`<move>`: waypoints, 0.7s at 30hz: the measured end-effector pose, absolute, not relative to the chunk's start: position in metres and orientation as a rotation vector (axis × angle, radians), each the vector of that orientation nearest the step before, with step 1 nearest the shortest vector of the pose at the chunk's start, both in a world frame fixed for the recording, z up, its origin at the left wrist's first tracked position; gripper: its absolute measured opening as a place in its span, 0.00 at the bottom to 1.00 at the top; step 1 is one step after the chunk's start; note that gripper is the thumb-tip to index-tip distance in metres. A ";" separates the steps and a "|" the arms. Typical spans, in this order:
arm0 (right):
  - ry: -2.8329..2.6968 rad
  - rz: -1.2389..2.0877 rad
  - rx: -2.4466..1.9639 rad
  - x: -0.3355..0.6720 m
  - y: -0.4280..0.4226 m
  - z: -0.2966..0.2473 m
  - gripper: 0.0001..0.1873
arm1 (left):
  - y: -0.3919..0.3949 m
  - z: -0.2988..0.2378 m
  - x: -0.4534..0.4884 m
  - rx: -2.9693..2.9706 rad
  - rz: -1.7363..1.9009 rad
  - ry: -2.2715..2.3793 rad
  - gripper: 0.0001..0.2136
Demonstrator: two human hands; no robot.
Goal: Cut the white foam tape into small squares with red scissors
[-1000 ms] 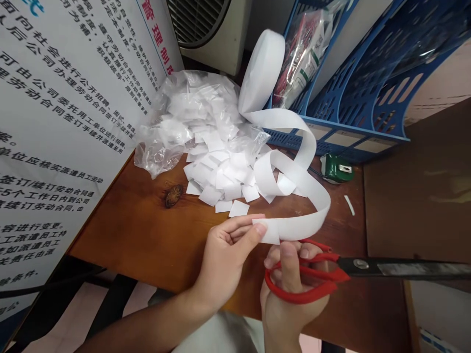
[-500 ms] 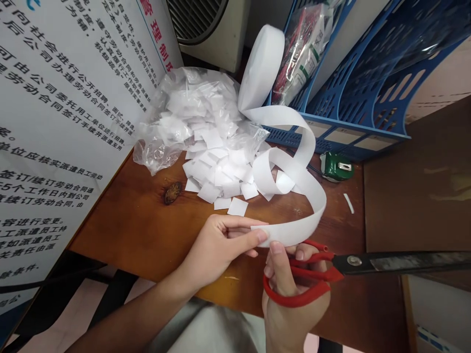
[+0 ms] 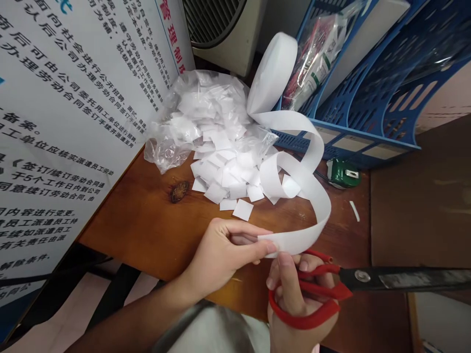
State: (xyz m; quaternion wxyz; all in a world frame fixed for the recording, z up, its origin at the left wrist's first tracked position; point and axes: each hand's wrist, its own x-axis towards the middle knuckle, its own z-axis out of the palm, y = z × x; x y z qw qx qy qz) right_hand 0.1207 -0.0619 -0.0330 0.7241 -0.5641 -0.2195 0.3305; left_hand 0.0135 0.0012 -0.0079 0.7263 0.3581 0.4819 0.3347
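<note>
My left hand (image 3: 217, 252) pinches the free end of a white ribbon-like strip (image 3: 321, 208) between thumb and fingers. From there the strip loops back over the table to a thick white roll (image 3: 274, 73) standing on edge. Red-handled scissors (image 3: 348, 283) are in my right hand (image 3: 290, 287), its fingers through the handles and the black blades pointing right, away from the strip. The right thumb tip meets the strip's lower edge, close to the left thumb. Beyond the hands lie many cut white squares (image 3: 233, 179), spilling from a clear plastic bag (image 3: 158, 152).
A blue file rack (image 3: 368, 147) stands at the back right, holding a wrapped red packet (image 3: 312, 63). Before it sit a green tape measure (image 3: 344, 172) and a small white scrap (image 3: 354, 211). A printed board (image 3: 73, 122) borders the wooden table (image 3: 147, 220) on the left.
The camera view has shifted, so the whole scene sits slightly farther right and mostly lower. Both hands keep nearly the same hold on the strip and scissors.
</note>
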 end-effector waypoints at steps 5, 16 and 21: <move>-0.538 0.732 -1.266 0.123 -0.066 -0.036 0.16 | 0.001 -0.007 0.014 0.743 0.760 1.044 0.08; -0.573 0.731 -1.311 0.125 -0.060 -0.032 0.16 | 0.005 -0.007 0.012 0.773 0.697 1.045 0.07; -0.564 0.763 -1.437 0.154 -0.089 -0.030 0.11 | 0.007 -0.010 0.005 0.845 0.721 1.135 0.06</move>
